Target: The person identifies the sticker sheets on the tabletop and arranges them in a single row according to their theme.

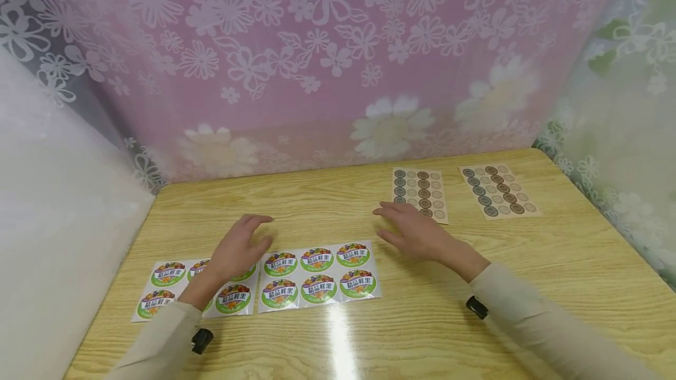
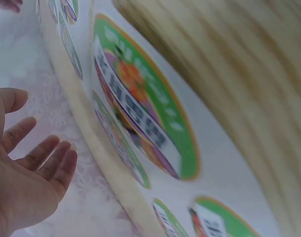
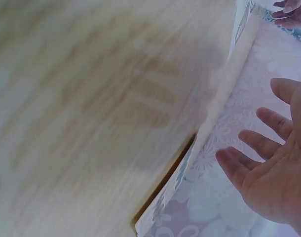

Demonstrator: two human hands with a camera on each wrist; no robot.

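Two sheets of round fruit stickers lie side by side on the table, the left sticker sheet [image 1: 232,301] partly covered by my left arm and the right sticker sheet [image 1: 319,277] in full sight. Above them my left hand [image 1: 237,251] hovers with loosely bent fingers and holds nothing; the left wrist view shows its spread fingers [image 2: 47,158] apart from the stickers. My right hand [image 1: 414,230] hangs over the table, also holding nothing, near a beige sheet of small round stickers [image 1: 422,186] whose lower edge it hides. Its fingers [image 3: 264,145] are parted in the right wrist view.
A second beige sheet of small round stickers [image 1: 499,189] lies at the back right. The wooden table [image 1: 327,204] ends against a pink flowered curtain [image 1: 296,75]. Whitish curtains [image 1: 628,104] hang at the sides. Black bands [image 1: 477,307] sit on both wrists.
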